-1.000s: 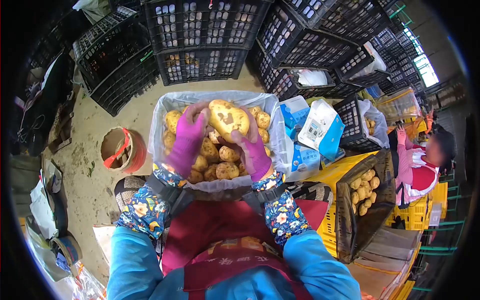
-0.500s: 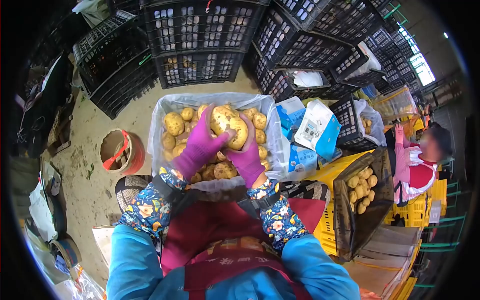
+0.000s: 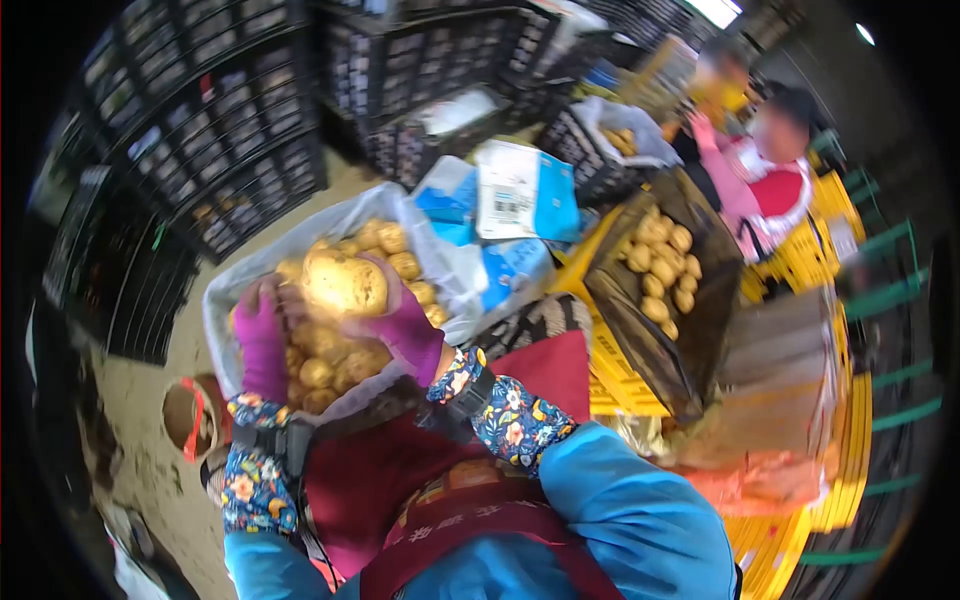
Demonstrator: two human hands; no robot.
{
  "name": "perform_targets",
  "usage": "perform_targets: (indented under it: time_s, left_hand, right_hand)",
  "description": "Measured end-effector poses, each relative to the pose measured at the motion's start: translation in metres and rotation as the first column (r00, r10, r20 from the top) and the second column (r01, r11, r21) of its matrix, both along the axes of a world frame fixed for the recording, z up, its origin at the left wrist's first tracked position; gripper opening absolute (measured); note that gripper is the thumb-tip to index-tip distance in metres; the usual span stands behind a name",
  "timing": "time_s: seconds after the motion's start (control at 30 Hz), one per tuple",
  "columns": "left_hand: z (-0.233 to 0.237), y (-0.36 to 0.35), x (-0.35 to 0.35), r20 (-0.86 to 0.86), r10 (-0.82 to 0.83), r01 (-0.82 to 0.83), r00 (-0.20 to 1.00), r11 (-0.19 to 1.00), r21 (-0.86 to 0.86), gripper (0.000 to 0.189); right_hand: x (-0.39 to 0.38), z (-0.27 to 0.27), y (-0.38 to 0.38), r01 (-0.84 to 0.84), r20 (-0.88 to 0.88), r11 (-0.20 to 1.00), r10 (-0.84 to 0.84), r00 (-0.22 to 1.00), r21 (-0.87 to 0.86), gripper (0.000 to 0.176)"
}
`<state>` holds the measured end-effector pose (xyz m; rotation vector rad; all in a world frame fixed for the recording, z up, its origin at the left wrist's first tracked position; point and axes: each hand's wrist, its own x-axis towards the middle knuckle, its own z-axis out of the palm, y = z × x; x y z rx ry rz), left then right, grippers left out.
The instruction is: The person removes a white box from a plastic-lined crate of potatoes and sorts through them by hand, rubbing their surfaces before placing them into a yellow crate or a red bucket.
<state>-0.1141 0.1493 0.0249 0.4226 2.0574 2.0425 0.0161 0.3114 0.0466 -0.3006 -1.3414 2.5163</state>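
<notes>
My right hand (image 3: 405, 325), in a purple glove, holds a large yellow potato (image 3: 345, 282) above a crate lined with clear plastic (image 3: 225, 300). The crate is full of several potatoes (image 3: 335, 365). My left hand (image 3: 260, 340), also in a purple glove, rests on the potato pile at the crate's left side, just left of the big potato. Whether it grips anything is unclear in the blurred picture. Flowered sleeve covers and blue sleeves cover both arms.
Blue and white cartons (image 3: 510, 195) lie right of the crate. A dark lined crate of potatoes (image 3: 660, 270) sits on yellow crates (image 3: 620, 385) to the right. Black crates (image 3: 200, 150) are stacked behind. A person in pink and red (image 3: 765, 175) works at the far right.
The view has swung right and tilted. The big potato stays in my right hand, while my left hand has dropped off it onto the pile at the left.
</notes>
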Motion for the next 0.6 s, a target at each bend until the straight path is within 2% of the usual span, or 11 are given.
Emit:
perform_targets:
  time_s: [0.07, 0.13, 0.2, 0.3, 0.33, 0.37, 0.43, 0.47, 0.5, 0.57, 0.6]
  left_hand:
    - [-0.005, -0.002, -0.009, 0.242, -0.055, 0.015, 0.969, 0.986, 0.164, 0.026]
    - [-0.003, -0.009, -0.009, 0.259, 0.026, -0.056, 0.966, 0.992, 0.111, 0.029]
    - [-0.002, -0.013, -0.008, 0.253, -0.063, -0.002, 0.965, 0.968, 0.25, 0.029]
    - [0.007, -0.011, -0.003, 0.261, -0.114, 0.036, 0.959, 0.958, 0.285, 0.031]
    - [0.014, -0.01, 0.003, 0.242, -0.111, 0.039, 0.964, 0.958, 0.284, 0.032]
    - [0.026, -0.007, 0.011, 0.251, -0.06, -0.005, 0.966, 0.969, 0.249, 0.031]
    - [0.017, -0.014, 0.006, 0.276, -0.067, -0.002, 0.959, 0.97, 0.243, 0.031]
    - [0.017, -0.015, 0.006, 0.286, -0.049, -0.021, 0.957, 0.971, 0.239, 0.026]
    - [0.019, -0.013, 0.007, 0.287, 0.014, -0.065, 0.958, 0.983, 0.171, 0.024]
    - [0.007, -0.021, -0.003, 0.276, 0.076, -0.101, 0.958, 0.992, 0.081, 0.023]
    - [-0.008, -0.026, -0.01, 0.26, 0.08, -0.1, 0.962, 0.993, 0.063, 0.023]
  right_hand:
    - [0.036, 0.036, 0.034, 0.074, 0.018, 0.957, -0.071, 0.997, -0.28, 0.078]
    - [0.073, 0.045, 0.083, 0.312, -0.094, 0.91, -0.348, 0.933, -0.274, 0.058]
    - [0.114, 0.046, 0.146, 0.509, -0.13, 0.79, -0.576, 0.807, -0.342, 0.048]
    - [0.176, 0.034, 0.233, 0.615, -0.12, 0.609, -0.752, 0.648, -0.502, 0.041]
    - [0.2, 0.007, 0.262, 0.754, -0.127, 0.649, -0.76, 0.637, -0.103, 0.044]
    - [0.224, -0.021, 0.291, 0.793, -0.122, 0.531, -0.803, 0.584, 0.299, 0.046]
    - [0.218, -0.033, 0.29, 0.725, -0.037, 0.669, -0.738, 0.673, -0.163, 0.057]
    - [0.192, 0.01, 0.25, 0.74, 0.025, 0.633, -0.756, 0.654, -0.227, 0.059]
    - [0.16, 0.029, 0.222, 0.688, 0.023, 0.708, -0.694, 0.72, -0.16, 0.059]
    - [0.099, 0.038, 0.176, 0.442, 0.09, 0.867, -0.471, 0.877, 0.23, 0.059]
    - [0.065, 0.04, 0.149, 0.297, 0.18, 0.854, -0.403, 0.897, 0.428, 0.052]
